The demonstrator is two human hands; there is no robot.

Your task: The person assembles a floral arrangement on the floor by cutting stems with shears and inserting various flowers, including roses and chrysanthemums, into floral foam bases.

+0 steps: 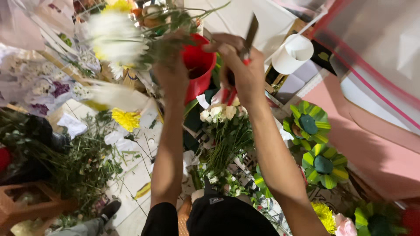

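While trimmed stems and leaves (pixel 83 157) already litter the floor at my left beside a loose yellow chrysanthemum (pixel 126 119), my left hand (pixel 173 72) is closed around the blurred stems of white and yellow flowers (pixel 114 37) held up before me. Past the red bucket (pixel 199 65), my right hand (pixel 243 65) grips red-handled scissors (pixel 249 37), blades up, so cutting looks underway, with a bunch of white roses (pixel 221 114) below apparently untouched.
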